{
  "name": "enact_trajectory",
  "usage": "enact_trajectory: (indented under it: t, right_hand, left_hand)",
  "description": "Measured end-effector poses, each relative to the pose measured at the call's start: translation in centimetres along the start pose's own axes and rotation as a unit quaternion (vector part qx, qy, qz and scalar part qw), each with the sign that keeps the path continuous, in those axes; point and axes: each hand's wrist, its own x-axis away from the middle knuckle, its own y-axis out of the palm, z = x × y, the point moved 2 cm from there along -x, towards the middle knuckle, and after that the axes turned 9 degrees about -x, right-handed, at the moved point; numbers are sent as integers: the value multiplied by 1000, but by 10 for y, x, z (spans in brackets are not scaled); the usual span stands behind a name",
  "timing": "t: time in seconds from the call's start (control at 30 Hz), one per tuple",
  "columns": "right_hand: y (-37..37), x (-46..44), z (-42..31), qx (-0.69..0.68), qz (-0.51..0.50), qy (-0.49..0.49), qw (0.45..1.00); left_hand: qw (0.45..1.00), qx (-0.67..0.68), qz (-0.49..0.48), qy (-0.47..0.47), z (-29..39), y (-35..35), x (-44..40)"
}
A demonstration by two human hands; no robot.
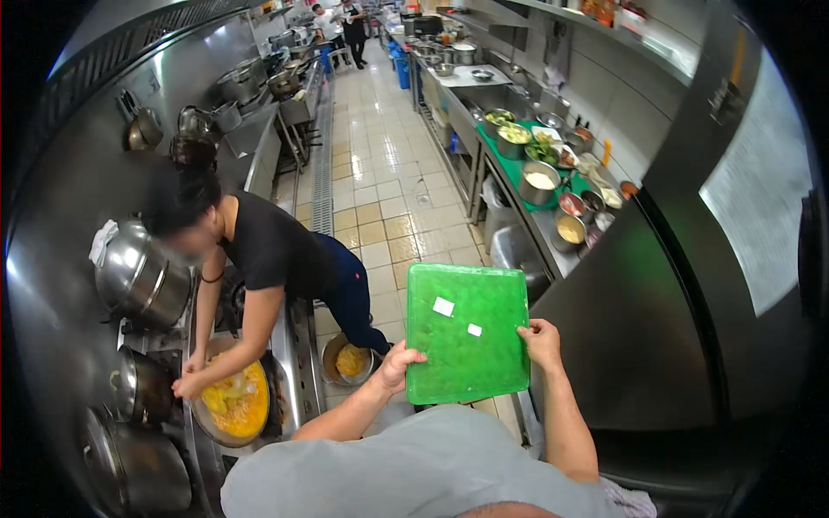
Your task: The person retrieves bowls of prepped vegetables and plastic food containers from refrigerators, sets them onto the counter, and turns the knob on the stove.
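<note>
A square green lid or tray with two small white labels is held in front of my body. My left hand grips its left edge near the lower corner, thumb on top. My right hand pinches the right edge, a little higher. Both hands' remaining fingers are partly hidden behind or under the green piece. To the left, a co-worker in a black shirt leans over a large pan of yellow-orange food, both hands at its left side.
A pot with yellow food stands on the floor beside the stove. Large metal pots line the left. A counter with a green surface holds food containers on the right, before a dark refrigerator door. Two people stand far down the tiled aisle.
</note>
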Motion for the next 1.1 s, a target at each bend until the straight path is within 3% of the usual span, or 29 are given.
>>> enact_trajectory:
  t: [0.27, 0.33, 0.43, 0.57, 0.63, 0.77, 0.83, 1.0, 1.07, 1.1]
  right_hand:
    - [101, -171, -24, -87, -8, 57, 995]
    - [114, -224, -51, -55, -56, 71, 994]
    - [142, -302, -68, -247, -213, 141, 935]
    - [163, -383, -139, -185, -226, 44, 955]
    - [178, -426, -162, -48, -252, -7, 967]
    - [214, -509, -199, -8, -317, -25, 948]
    - [229, -535, -218, 99, -323, -29, 941]
    - [285, -621, -202, 123, -287, -17, 950]
    - [296, -655, -210, 102, -298, -12, 949]
    - [299, -681, -207, -4, -325, 42, 945]
  left_hand:
    - [989, -115, 74, 55, 90, -63, -120]
    - [985, -135, 88, 61, 108, -88, -159]
    - [979, -154, 119, 64, 149, -98, -204]
    - [976, -98, 169, 97, 190, -117, -249]
    - [970, -58, 198, 129, 198, -127, -263]
    - [960, -23, 224, 165, 217, -153, -312]
    - [957, -54, 234, 161, 236, -171, -333]
    - [950, -115, 234, 169, 270, -250, -405]
    - [973, 14, 212, 88, 287, -295, -441]
    - [977, 29, 177, 113, 291, -324, -465]
